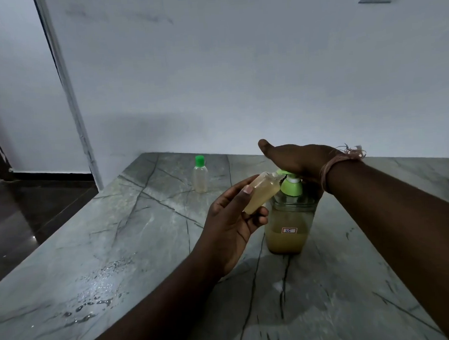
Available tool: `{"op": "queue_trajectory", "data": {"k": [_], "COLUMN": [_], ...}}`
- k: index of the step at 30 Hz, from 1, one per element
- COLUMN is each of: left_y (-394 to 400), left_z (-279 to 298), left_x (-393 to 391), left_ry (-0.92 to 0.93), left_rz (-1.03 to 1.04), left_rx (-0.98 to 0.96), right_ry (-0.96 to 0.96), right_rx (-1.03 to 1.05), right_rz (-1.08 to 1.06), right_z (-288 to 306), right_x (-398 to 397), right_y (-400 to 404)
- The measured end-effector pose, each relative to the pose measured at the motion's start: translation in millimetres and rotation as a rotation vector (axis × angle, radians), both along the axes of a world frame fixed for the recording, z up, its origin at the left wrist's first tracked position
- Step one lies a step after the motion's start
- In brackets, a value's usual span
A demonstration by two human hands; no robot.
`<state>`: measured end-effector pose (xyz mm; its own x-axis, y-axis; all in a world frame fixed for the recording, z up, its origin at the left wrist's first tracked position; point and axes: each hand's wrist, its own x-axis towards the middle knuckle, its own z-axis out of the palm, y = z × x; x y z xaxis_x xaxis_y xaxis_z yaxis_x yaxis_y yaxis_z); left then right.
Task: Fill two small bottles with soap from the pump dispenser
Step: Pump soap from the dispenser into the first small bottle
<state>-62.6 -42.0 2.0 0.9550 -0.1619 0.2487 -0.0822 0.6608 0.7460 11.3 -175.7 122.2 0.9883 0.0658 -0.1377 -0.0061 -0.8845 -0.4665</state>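
Note:
A clear pump dispenser (287,226) with a green pump head stands on the grey marble table (144,253), about a third full of yellowish soap. My right hand (293,160) lies flat, palm down, on the pump head with fingers spread. My left hand (232,222) holds a small uncapped bottle (260,192) tilted, its mouth against the green spout; it holds yellowish soap. A second small bottle (200,175) with a green cap stands upright farther back, apart from both hands, with a little soap at its bottom.
Water drops (94,301) lie on the table's left front part. The table's left edge drops to a dark floor (19,221). A white wall (238,77) stands close behind the table.

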Motion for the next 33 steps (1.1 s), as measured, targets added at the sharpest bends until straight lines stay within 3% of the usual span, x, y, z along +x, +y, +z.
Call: {"op": "queue_trajectory", "data": {"k": [5, 10, 16, 21, 26, 33], "left_y": [0, -1, 0, 0, 1, 1], "left_z": [0, 3, -2, -1, 0, -3], "left_x": [0, -2, 2, 1, 0, 3], "left_ry": [-0.001, -0.001, -0.016, -0.031, -0.025, -0.026], "left_rz": [0.007, 0.008, -0.004, -0.002, 0.0, -0.004], "left_rx": [0.015, 0.007, 0.007, 0.02, 0.009, 0.012], "right_ry": [0.049, 0.272, 0.007, 0.015, 0.25, -0.001], "right_rx": [0.05, 0.258, -0.006, 0.005, 0.221, -0.037], "right_rz": [0.017, -0.099, 0.029, 0.044, -0.046, 0.035], "right_z": [4, 12, 4, 5, 11, 3], "right_x": [-5, -17, -7, -8, -16, -8], "right_y": [-2, -4, 1, 0, -3, 0]}}
